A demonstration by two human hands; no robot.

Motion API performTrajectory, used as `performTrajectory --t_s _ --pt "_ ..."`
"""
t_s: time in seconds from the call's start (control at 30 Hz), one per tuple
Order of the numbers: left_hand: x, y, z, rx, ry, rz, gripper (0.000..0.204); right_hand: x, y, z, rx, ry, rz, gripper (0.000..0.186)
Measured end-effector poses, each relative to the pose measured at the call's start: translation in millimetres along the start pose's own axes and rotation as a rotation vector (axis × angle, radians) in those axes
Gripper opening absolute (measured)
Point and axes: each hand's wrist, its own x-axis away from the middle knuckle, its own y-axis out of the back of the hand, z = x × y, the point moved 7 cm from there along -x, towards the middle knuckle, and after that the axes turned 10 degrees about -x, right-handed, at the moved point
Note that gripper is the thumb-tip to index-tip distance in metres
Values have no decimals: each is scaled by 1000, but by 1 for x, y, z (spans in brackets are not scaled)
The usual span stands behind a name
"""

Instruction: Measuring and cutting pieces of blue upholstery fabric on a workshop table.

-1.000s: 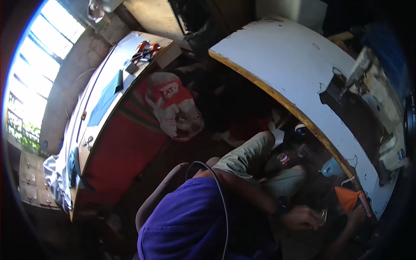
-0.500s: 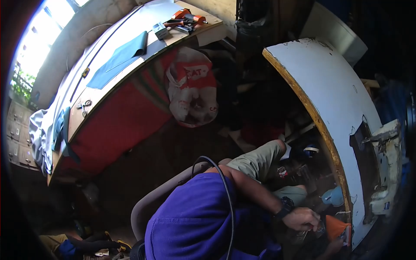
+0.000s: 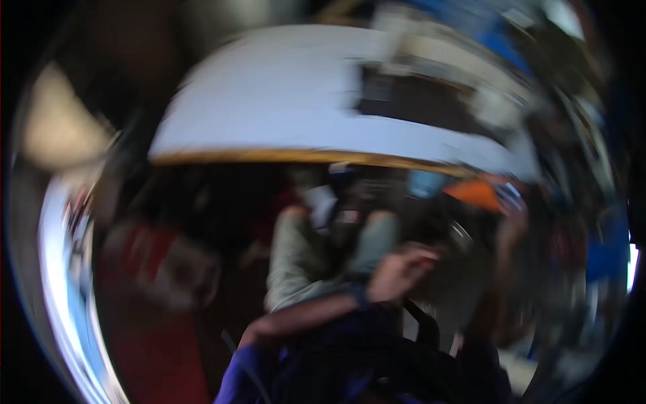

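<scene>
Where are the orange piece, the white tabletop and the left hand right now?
Orange piece [image 3: 473, 193]: head view, middle of its visible surface.
White tabletop [image 3: 269, 94]: head view, bare surface toward its left end.
Left hand [image 3: 402, 273]: head view, middle of the blurred hand.

Between the left hand [image 3: 404, 269] and the right hand [image 3: 515, 219] lies a dim gap where a hand could pass. Ahead, the yellow-brown wooden front edge of the white-topped desk [image 3: 262, 101] bars the way, with a pointed orange cloth [image 3: 473, 194] and a light-blue rounded object [image 3: 425, 183] near its right stretch. Legs in pale grey-green trousers [image 3: 289, 259] obstruct low passage left of the left hand. There is room over the desk's left part; rightward, a bulky cream machine [image 3: 464, 74] blocks reach. Blur hides narrower gaps.
</scene>
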Motion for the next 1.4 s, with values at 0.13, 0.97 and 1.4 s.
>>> performTrajectory --t_s 0.13,0.97,1.4 --pt "-1 -1 23 12 72 66 24 21 -28 -10 -656 -425 -73 37" --pt "-67 -77 23 -80 147 179 41 74 -4 83 -274 -205 341 36" --pt "-117 -122 16 -520 -227 302 45 72 9 66 -160 -273 451 35"
